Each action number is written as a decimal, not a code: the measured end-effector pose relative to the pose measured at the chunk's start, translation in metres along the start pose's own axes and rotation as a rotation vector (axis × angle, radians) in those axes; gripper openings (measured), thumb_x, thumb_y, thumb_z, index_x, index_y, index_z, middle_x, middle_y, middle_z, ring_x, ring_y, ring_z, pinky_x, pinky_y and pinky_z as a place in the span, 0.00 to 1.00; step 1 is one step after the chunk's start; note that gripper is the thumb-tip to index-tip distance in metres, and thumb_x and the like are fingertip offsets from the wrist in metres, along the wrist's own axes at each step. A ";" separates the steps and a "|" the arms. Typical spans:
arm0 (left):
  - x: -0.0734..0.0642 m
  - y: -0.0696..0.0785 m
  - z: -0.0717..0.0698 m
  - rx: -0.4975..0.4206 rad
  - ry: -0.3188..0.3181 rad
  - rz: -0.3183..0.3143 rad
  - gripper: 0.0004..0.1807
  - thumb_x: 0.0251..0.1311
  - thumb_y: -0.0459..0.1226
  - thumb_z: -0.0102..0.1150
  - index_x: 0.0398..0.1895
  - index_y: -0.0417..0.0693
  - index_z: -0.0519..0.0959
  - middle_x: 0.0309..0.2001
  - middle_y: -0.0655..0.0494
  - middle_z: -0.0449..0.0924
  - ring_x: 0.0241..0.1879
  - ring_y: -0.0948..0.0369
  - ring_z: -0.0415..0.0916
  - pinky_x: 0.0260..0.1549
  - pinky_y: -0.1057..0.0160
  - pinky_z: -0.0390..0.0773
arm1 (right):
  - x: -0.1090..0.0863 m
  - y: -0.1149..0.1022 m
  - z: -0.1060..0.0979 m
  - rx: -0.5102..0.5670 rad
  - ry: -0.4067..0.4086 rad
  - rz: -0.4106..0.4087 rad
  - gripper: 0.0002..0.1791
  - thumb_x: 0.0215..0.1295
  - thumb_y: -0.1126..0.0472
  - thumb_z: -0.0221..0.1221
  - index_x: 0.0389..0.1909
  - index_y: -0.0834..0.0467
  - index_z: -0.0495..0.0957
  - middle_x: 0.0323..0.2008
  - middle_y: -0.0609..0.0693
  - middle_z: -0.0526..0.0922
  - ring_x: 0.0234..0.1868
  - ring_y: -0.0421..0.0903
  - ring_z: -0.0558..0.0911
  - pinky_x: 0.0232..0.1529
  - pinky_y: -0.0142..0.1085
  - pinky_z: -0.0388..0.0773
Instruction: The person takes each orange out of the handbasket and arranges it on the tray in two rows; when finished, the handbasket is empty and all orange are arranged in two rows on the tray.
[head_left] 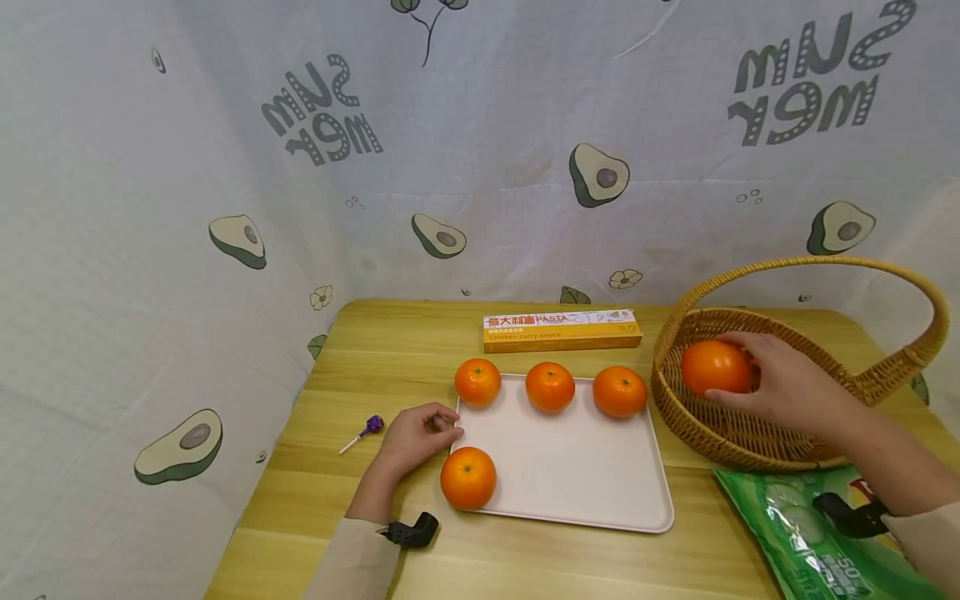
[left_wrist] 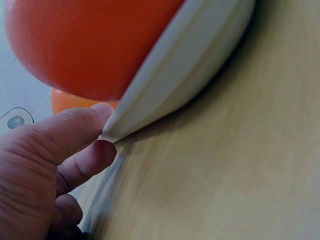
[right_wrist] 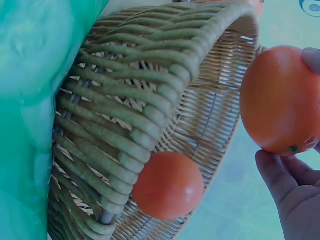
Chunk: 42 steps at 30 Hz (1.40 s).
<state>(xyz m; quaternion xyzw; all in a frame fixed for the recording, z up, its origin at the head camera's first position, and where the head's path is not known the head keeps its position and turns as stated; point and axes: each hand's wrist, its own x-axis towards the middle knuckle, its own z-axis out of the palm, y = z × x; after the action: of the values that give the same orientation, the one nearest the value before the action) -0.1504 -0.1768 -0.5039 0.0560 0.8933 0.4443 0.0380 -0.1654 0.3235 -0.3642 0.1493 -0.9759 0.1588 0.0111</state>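
My left hand (head_left: 416, 437) pinches the left rim of a white tray (head_left: 562, 467) between thumb and fingers, as the left wrist view shows close up. Several oranges sit along the tray: one at the near left corner (head_left: 468, 478), others in a row at the far side, such as the middle orange (head_left: 550, 387). My right hand (head_left: 787, 383) grips another orange (head_left: 716, 368) over the wicker basket (head_left: 678, 437). Inside the basket lies one more orange (right_wrist: 168, 185), seen in the right wrist view but hidden by my arm in the head view.
Behind the tray lies a pasta box (head_left: 562, 332). A lollipop (head_left: 371, 427) is left of my left hand. In front of the basket lies a green packet (head_left: 795, 525), partly under my right forearm. The basket's tall handle (head_left: 802, 262) arches above it. A printed curtain backs the table.
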 end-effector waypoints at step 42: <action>0.000 0.000 -0.001 -0.008 -0.011 0.002 0.11 0.55 0.47 0.75 0.39 0.59 0.87 0.27 0.66 0.82 0.27 0.65 0.73 0.29 0.68 0.71 | -0.032 -0.070 0.025 0.099 0.062 -0.160 0.47 0.44 0.48 0.81 0.65 0.58 0.73 0.62 0.62 0.76 0.53 0.62 0.82 0.48 0.62 0.82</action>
<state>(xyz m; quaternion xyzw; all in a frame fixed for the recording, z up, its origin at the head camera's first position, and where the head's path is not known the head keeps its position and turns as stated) -0.1507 -0.1771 -0.5031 0.0592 0.8913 0.4475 0.0424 -0.1138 0.2612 -0.3686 0.2222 -0.9510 0.2100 0.0466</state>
